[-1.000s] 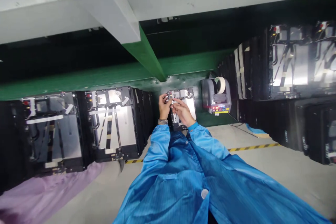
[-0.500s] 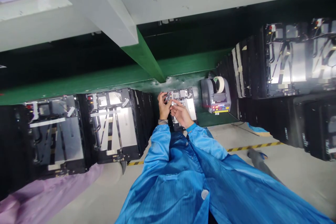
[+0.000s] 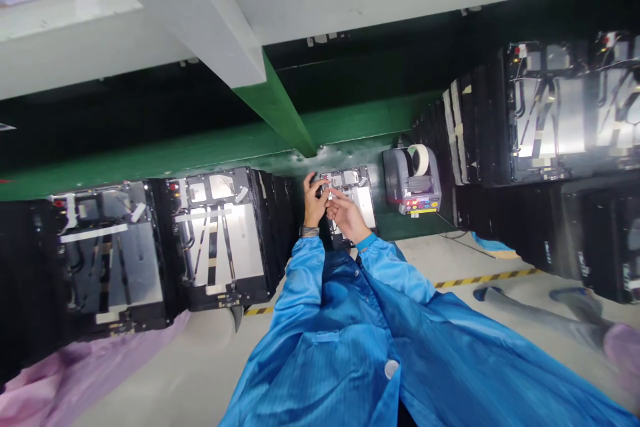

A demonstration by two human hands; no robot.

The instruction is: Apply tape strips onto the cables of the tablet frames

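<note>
In the head view, a small open device unit (image 3: 366,203) with a silver panel lies on the green bench, directly in front of me. My left hand (image 3: 314,203) is over its left edge, thumb and fingers curled close together. Beside it, my right hand (image 3: 345,213) reaches in from the right, its fingertips pinched near the left fingertips over the unit's upper left part. Whatever the fingertips hold is too small to make out. The lower left part of the unit is hidden by the hands.
A grey tape dispenser (image 3: 413,180) with a cream roll stands right of the unit. Opened units (image 3: 220,240) stand at left, with more stacks (image 3: 550,113) at right. A grey beam (image 3: 200,20) crosses above. Other people's pink clothing and legs show below.
My left index finger has lifted slightly away from the unit. At the lower right, a person's legs and feet have come further into view. The camera has shifted slightly.
</note>
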